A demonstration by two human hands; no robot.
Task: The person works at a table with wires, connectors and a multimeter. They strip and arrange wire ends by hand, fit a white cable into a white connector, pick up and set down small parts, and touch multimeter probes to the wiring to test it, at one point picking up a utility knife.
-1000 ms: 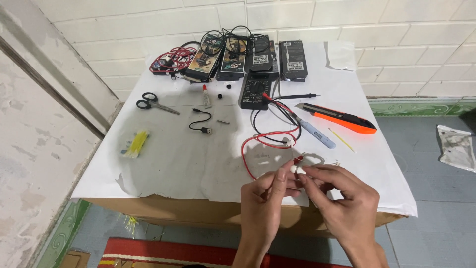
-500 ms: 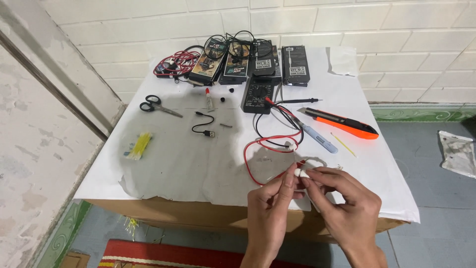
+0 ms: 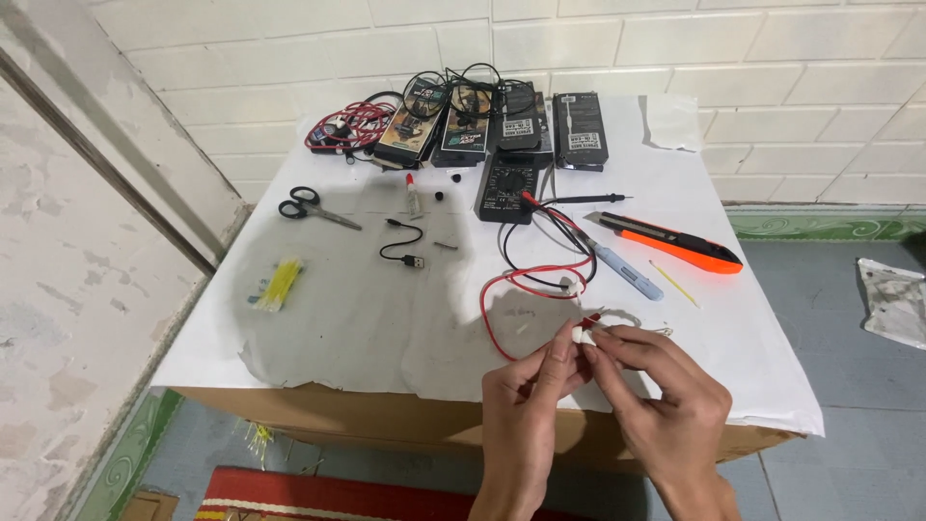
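We have both hands together just over the near edge of the table [image 3: 318,328]. Our left hand [image 3: 526,405] is closed, with thumb and forefinger pinching a small white piece [image 3: 577,334] at the fingertips. Our right hand [image 3: 666,400] meets it from the other side, fingers curled and pinched onto the same spot, where the end of the red wire [image 3: 502,289] comes in. That wire loops away from the hands toward the black meter [image 3: 503,188] farther up the table.

As we judge it, the step in hand is fine work on the wire's end: fitting or stripping the little white piece. Such work calls for a steady pinch from both hands and a small, careful pull or twist, not force.

Just beyond the right hand lies a grey pen-like tool [image 3: 625,268], and past it an orange and black knife [image 3: 680,246]. Ahead of the left hand and off to its side lie a short black cable [image 3: 403,253], the scissors [image 3: 311,206] and a yellow bundle [image 3: 278,285].

What the white piece really is we cannot tell; it is tiny and half covered by fingertips. Whether bare metal shows at the wire's end is also unclear. The boxes [image 3: 502,125] at the far edge lie under tangled leads, and our forearms are cut off by the bottom of the view.
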